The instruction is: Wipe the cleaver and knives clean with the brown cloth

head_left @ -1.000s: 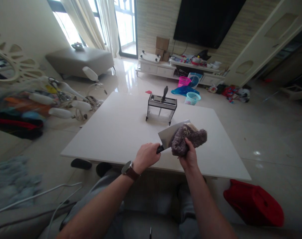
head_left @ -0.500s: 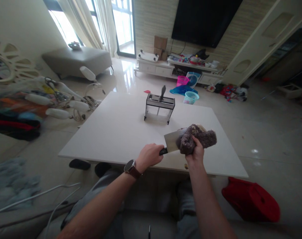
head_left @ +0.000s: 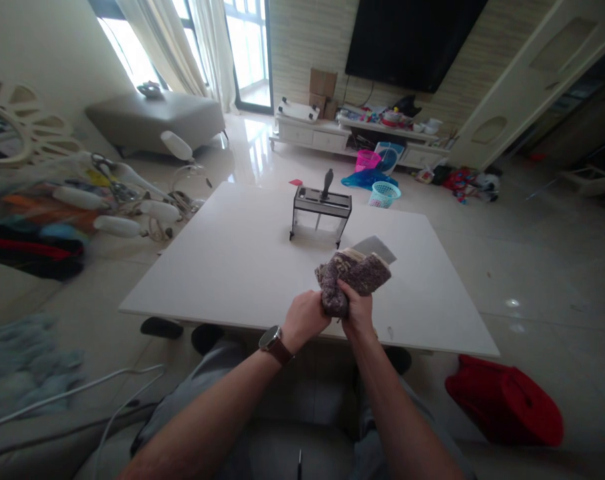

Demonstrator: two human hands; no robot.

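My left hand (head_left: pixel 307 317), with a watch on its wrist, is closed at the near end of a cleaver (head_left: pixel 376 249). The handle is hidden behind the hand and the cloth; the grey blade's far part sticks out beyond the cloth. My right hand (head_left: pixel 357 313) grips a brown, fuzzy cloth (head_left: pixel 365 273) with a lighter underside, its thumb pressed on top. The cloth covers most of the blade. Both hands are close together over the table's near edge. Farther back on the white table (head_left: pixel 222 267) stands a knife block (head_left: pixel 322 203) with clear sides and a dark handle upright in it.
A red bag-like object (head_left: pixel 505 400) lies on the floor at the right. Beyond the table are a light-blue basket (head_left: pixel 384 193) and a pink basket (head_left: pixel 367 160). Lamp arms with white shades (head_left: pixel 160 211) stand at the left. A TV cabinet (head_left: pixel 312 137) lines the far wall.
The cloth has moved left and now covers the blade up to the handle end. The cleaver has turned to point away and to the right, and my hands have come together.
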